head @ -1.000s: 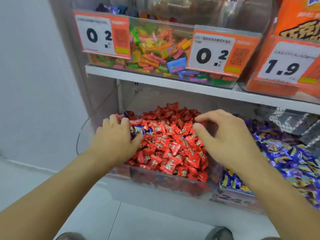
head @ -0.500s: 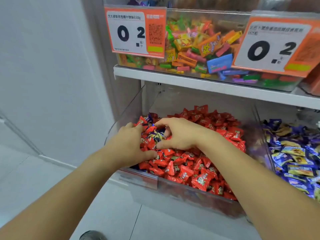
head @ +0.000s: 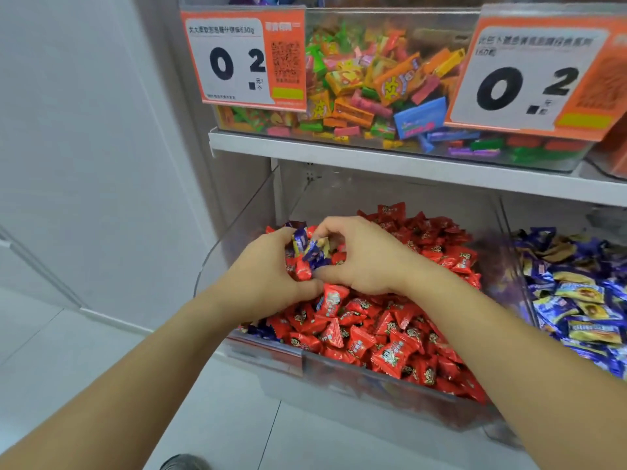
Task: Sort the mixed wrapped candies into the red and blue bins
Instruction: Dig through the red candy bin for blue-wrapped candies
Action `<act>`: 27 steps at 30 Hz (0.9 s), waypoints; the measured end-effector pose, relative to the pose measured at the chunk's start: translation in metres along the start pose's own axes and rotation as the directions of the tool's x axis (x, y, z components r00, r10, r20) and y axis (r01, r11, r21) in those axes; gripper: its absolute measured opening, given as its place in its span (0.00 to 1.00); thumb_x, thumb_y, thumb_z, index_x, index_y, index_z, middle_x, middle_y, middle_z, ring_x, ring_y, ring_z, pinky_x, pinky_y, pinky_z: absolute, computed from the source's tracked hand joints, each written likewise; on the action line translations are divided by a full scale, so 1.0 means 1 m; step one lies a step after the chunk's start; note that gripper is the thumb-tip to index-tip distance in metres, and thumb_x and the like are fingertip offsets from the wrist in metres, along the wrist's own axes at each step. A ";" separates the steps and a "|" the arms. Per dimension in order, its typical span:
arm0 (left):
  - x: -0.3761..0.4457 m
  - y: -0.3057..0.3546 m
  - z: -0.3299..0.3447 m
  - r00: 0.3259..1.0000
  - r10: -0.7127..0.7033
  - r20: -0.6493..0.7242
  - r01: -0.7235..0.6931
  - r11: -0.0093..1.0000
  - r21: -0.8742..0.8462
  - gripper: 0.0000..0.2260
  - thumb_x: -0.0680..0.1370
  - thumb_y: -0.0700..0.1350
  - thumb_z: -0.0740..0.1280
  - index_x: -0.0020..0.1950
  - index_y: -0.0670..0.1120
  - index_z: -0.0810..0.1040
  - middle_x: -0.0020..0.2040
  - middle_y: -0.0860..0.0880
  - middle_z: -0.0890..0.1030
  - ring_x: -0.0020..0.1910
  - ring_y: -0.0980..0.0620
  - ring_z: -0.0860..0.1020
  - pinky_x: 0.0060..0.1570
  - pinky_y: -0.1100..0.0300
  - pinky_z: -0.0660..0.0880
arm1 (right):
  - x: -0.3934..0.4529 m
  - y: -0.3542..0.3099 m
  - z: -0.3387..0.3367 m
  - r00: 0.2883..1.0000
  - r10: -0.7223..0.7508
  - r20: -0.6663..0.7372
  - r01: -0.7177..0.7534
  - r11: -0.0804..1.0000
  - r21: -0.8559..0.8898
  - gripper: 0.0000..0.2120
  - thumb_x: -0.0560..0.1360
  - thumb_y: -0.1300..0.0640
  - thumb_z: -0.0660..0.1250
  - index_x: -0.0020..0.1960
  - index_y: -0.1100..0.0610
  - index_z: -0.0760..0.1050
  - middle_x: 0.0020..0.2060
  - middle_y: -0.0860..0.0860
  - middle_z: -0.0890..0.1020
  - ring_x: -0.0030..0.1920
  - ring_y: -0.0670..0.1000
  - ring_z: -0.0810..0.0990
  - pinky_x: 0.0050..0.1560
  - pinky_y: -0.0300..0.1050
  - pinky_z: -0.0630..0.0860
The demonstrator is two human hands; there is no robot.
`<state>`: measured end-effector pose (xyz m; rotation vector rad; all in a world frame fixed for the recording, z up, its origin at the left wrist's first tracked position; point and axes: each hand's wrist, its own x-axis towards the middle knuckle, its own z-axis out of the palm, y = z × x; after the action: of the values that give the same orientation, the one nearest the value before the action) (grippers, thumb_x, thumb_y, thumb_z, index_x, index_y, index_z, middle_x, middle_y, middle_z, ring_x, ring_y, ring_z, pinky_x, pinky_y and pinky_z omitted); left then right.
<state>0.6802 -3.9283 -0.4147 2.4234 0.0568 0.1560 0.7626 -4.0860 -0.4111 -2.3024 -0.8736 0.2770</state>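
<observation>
Both hands have closed in together over the near-left part of the red bin (head: pixel 366 374), where a second ago they were spread apart above the pile. The left hand (head: pixel 268 283) now cups a small clump of wrapped sweets, its fingers curled round the left side of the clump and its thumb tucked under it. The right hand (head: pixel 364 257) meets it from the other side, with its forefinger and thumb bent and pinching at a blue candy (head: pixel 314 252) between the two hands. That blue candy stands tilted, its long axis running from lower right up to upper left, with its twisted end poking up just past the left fingertips. A second blue wrapper sits just left of it, more upright, and a red candy (head: pixel 303 270) lies directly beneath them, against the left palm. Below and to the right of the grip spreads the heap of red candies (head: pixel 390 337), filling the clear bin. Well off to the right of the right wrist, beyond a clear divider, is the blue bin (head: pixel 519 286) holding blue candies (head: pixel 576 300). Above the hands a white shelf (head: pixel 390 164) carries a clear tub of mixed bright sweets and two orange price tags (head: pixel 244 59).
</observation>
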 end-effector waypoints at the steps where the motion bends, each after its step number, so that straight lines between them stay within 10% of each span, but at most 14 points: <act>1: -0.001 0.005 0.002 0.999 0.041 0.004 -0.040 0.999 -0.034 0.17 0.68 0.49 0.78 0.52 0.51 0.77 0.41 0.56 0.82 0.41 0.63 0.79 0.39 0.69 0.73 | -0.007 -0.003 -0.010 1.000 -0.004 -0.008 0.003 0.998 -0.061 0.15 0.67 0.53 0.79 0.51 0.47 0.79 0.45 0.47 0.83 0.47 0.49 0.81 0.53 0.53 0.78; 6: -0.002 0.019 0.013 0.977 0.161 0.138 -0.136 0.975 -0.175 0.22 0.71 0.57 0.75 0.63 0.55 0.78 0.53 0.60 0.83 0.49 0.65 0.80 0.56 0.60 0.77 | -0.056 0.000 -0.043 0.996 0.083 0.027 -0.078 0.988 -0.135 0.17 0.69 0.51 0.78 0.56 0.42 0.79 0.44 0.43 0.82 0.37 0.38 0.78 0.43 0.42 0.76; 9: -0.001 0.021 0.015 0.965 0.215 0.148 -0.179 0.958 -0.224 0.13 0.74 0.50 0.74 0.58 0.55 0.83 0.51 0.61 0.84 0.50 0.65 0.81 0.55 0.60 0.77 | -0.086 0.008 -0.040 0.993 0.120 -0.019 -0.121 0.992 -0.032 0.14 0.70 0.51 0.78 0.53 0.41 0.80 0.42 0.46 0.85 0.36 0.45 0.83 0.48 0.51 0.81; 13: 0.000 0.022 0.018 0.976 0.193 0.097 -0.161 0.950 -0.267 0.08 0.76 0.43 0.73 0.54 0.52 0.84 0.45 0.57 0.86 0.43 0.63 0.82 0.47 0.66 0.76 | -0.103 0.012 -0.036 0.981 0.111 -0.160 -0.126 0.989 -0.082 0.10 0.70 0.43 0.76 0.49 0.43 0.82 0.38 0.41 0.84 0.37 0.40 0.80 0.44 0.35 0.72; 23: 0.000 0.013 0.020 0.998 -0.033 0.062 0.051 0.947 -0.318 0.17 0.82 0.58 0.60 0.49 0.50 0.84 0.41 0.50 0.85 0.41 0.55 0.79 0.50 0.58 0.75 | -0.089 0.012 -0.038 0.978 0.097 -0.184 -0.121 0.985 -0.120 0.17 0.77 0.36 0.60 0.53 0.46 0.79 0.45 0.47 0.85 0.50 0.46 0.82 0.56 0.53 0.76; 27: -0.002 0.013 0.014 0.997 -0.038 0.070 0.054 0.967 -0.250 0.16 0.82 0.56 0.58 0.51 0.53 0.84 0.40 0.57 0.83 0.41 0.61 0.80 0.47 0.65 0.72 | -0.086 0.007 -0.040 0.971 0.072 -0.226 -0.095 0.991 -0.092 0.08 0.80 0.44 0.63 0.53 0.47 0.71 0.43 0.46 0.82 0.40 0.39 0.77 0.40 0.33 0.71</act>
<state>0.6801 -3.9475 -0.4174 2.1696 0.0602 0.0595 0.7171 -4.1666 -0.3883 -2.4124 -0.6925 0.0081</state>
